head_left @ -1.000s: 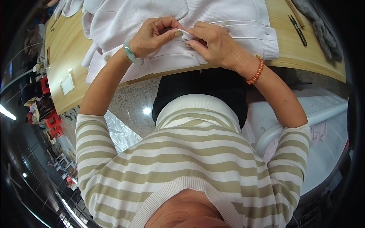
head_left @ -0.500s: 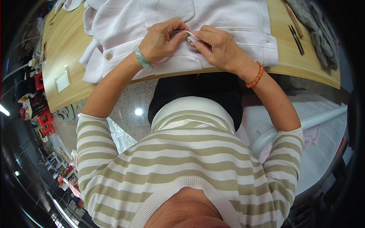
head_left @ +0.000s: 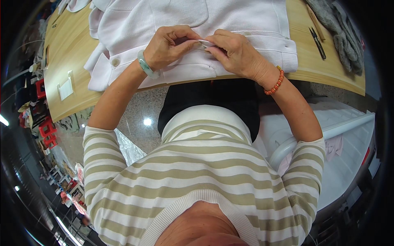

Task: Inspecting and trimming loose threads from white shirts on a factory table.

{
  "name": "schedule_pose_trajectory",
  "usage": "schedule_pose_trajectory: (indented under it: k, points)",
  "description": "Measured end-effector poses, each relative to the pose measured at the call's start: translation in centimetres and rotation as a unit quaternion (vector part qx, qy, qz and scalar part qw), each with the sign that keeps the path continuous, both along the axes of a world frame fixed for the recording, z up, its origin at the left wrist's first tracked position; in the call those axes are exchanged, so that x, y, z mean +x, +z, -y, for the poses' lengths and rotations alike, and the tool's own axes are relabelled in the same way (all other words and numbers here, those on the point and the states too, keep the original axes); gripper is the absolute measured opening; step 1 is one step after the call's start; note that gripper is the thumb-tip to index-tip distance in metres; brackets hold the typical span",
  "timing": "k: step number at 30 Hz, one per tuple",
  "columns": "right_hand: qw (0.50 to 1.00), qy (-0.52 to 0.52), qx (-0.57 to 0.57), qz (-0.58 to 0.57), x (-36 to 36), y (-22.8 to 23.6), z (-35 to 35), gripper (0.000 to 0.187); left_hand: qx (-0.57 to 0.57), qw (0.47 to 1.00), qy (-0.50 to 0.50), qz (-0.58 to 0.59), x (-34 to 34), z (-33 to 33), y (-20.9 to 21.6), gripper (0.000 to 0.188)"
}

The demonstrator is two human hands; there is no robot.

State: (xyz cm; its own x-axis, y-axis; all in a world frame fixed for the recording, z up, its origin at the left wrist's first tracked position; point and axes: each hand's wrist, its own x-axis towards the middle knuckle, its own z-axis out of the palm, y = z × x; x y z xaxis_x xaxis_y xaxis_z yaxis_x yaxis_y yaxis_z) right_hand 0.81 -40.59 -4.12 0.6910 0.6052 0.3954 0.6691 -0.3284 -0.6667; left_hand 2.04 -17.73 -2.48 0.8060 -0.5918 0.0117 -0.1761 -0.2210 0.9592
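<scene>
A pale pinkish-white knitted cardigan (head_left: 135, 24) lies spread over the near side of the table, its button band running along the front edge. My left hand (head_left: 170, 46), with a green bangle at the wrist, pinches a raised fold of the band between thumb and fingers. Close beside it, my right hand (head_left: 234, 51), wearing an orange bead bracelet, pinches the same fold. Whatever small part sits between the fingertips is mostly hidden. One button (head_left: 115, 62) shows on the band to the left of my left hand.
On the right of the wooden table (head_left: 301, 65) lie black thread snips (head_left: 317, 43), a wooden stick (head_left: 315, 22) and a grey knitted piece (head_left: 347, 41). A small white card (head_left: 65, 89) is at the left. A white plastic bin (head_left: 340, 151) stands below right.
My left hand has shifted slightly left and its thumb lies flatter along the fold. My right hand has hardly moved. Both still pinch the cardigan's band.
</scene>
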Motion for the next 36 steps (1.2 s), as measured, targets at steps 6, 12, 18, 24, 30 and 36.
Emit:
schedule_pose_trajectory:
  k: [6, 12, 18, 24, 30, 36]
  points:
    - [1.0, -0.008, -0.017, 0.004, -0.1, 0.2, 0.0, 0.018, 0.032, 0.999, 0.028, -0.009, 0.2, 0.5, 0.1, 0.012]
    - [0.998, -0.026, -0.051, -0.039, -0.3, 1.0, 0.0, 0.016, 0.065, 0.996, 0.026, -0.052, 1.0, 0.6, 0.6, 0.015]
    - [0.997, -0.051, -0.02, -0.055, -0.7, 0.2, -0.4, 0.02, 0.07, 0.994, 0.031, -0.074, 1.0, 0.5, 0.4, 0.016]
    - [0.994, -0.087, -0.023, -0.068, -1.3, 0.3, -0.7, 0.02, 0.066, 0.996, 0.026, -0.063, 1.0, 0.5, 0.4, 0.016]
    - [0.994, -0.101, -0.012, -0.049, -1.7, 0.1, -1.0, 0.02, 0.066, 0.996, 0.024, -0.051, 1.1, 0.4, 0.2, 0.015]
    - [0.992, -0.12, -0.018, -0.045, -2.0, 0.1, -1.5, 0.024, 0.06, 0.997, 0.024, -0.034, 0.8, 0.4, 0.3, 0.015]
